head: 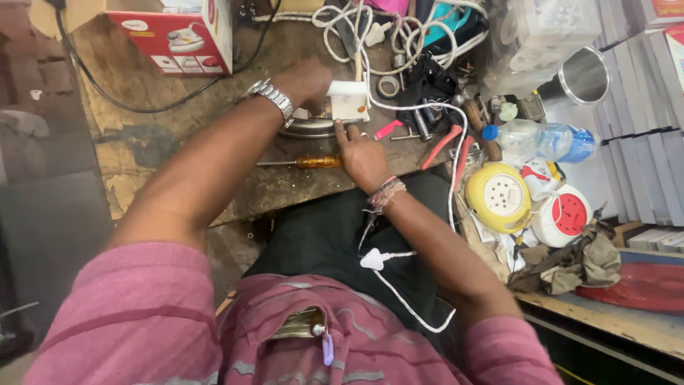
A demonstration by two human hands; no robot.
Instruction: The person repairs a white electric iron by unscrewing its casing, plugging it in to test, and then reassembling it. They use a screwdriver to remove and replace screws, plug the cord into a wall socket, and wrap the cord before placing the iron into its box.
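Observation:
A white electric iron (347,103) with a shiny metal soleplate (308,129) lies on the worn wooden workbench (142,142). My left hand (305,80), with a metal watch on the wrist, rests over the iron's back end and grips it. My right hand (361,155) sits just below the iron, its fingers touching the iron's lower edge by the soleplate. An amber-handled screwdriver (313,162) lies on the bench right beside my right hand. The iron's white cord (449,121) loops to the right and down over my lap.
A red and white iron box (182,36) stands at the back left. Red-handled pliers (445,146), tangled cables, a plastic bottle (545,139), a steel cup (581,77), and yellow (499,197) and red-white (563,214) cord reels crowd the right side.

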